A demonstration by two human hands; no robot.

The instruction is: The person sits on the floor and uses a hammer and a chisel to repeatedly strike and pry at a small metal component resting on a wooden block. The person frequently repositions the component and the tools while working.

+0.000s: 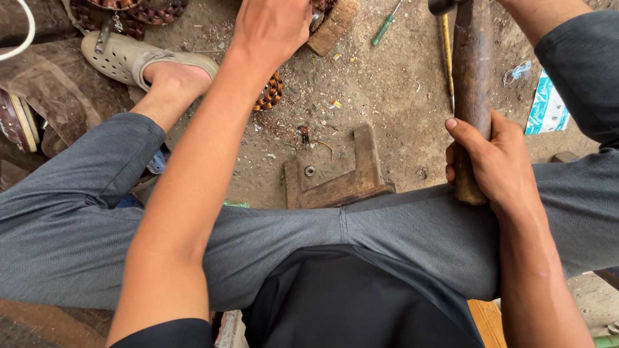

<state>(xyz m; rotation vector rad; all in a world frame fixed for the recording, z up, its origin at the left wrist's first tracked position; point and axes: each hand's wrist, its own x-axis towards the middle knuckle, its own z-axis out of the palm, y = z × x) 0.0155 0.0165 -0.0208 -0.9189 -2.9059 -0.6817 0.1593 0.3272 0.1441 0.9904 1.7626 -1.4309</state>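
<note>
worn wooden-handled hammer (471, 83) clamped upright in right hand (493, 164), raised near left hand (272, 18) pressing down on brown wooden block (333, 18) ahead, fingers hidden, grip unclear; striking apparently unfinished.
</note>
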